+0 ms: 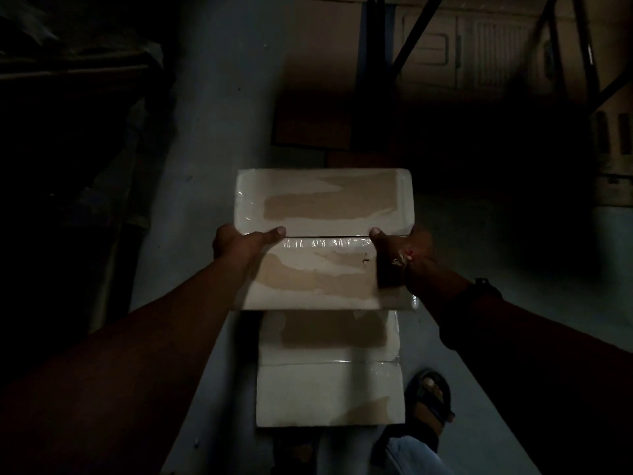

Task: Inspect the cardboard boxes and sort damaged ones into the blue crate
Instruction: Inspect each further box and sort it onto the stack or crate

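I hold a pale cardboard box [322, 214] up in front of me, in the middle of the head view. Its top is sealed with glossy tape along the centre seam, and brown patches show where the surface layer is torn off. My left hand [239, 243] grips its left side with the thumb lying on the seam. My right hand [404, 248] grips the right side, thumb on top as well. A second pale cardboard box [329, 389] lies on the floor right below, also with torn patches. No blue crate shows in the dim scene.
Large brown cartons [318, 108] stand ahead behind a blue rack upright [366, 46] with dark diagonal braces. Dark stacked material [68, 132] fills the left side. My sandalled foot [431, 399] stands on the grey floor beside the lower box.
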`<state>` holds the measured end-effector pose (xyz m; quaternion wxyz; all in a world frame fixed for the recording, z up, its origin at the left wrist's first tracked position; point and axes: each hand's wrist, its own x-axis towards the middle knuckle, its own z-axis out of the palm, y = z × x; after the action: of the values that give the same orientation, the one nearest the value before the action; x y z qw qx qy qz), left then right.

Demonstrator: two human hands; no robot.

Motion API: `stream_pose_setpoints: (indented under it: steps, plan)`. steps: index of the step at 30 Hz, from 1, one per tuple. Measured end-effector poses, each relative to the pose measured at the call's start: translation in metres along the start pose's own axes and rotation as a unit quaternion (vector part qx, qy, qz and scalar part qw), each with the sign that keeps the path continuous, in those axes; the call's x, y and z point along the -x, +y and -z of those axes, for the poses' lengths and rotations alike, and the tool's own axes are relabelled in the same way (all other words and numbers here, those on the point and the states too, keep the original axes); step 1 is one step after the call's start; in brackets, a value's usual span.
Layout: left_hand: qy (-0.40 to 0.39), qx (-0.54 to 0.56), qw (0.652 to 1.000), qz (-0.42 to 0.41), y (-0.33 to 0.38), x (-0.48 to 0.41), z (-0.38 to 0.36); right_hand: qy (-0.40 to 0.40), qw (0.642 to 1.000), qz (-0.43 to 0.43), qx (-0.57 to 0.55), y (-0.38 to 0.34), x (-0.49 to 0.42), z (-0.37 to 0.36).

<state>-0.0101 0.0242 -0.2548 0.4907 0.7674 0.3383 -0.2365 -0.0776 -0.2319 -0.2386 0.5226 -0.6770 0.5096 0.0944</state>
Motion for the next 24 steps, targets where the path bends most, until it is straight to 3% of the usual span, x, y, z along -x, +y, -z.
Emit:
stream_pose_setpoints:
  steps: [13, 24]
  plan:
    - [-0.015, 0.021, 1.0, -0.002, 0.033, 0.073, 0.015, 0.003, 1.0, -0.012, -0.004, -0.027, 0.048, 0.059]
    - [-0.032, 0.014, 0.998, -0.051, 0.145, 0.183, 0.055, 0.029, 0.999, 0.014, -0.038, -0.137, 0.162, 0.165]
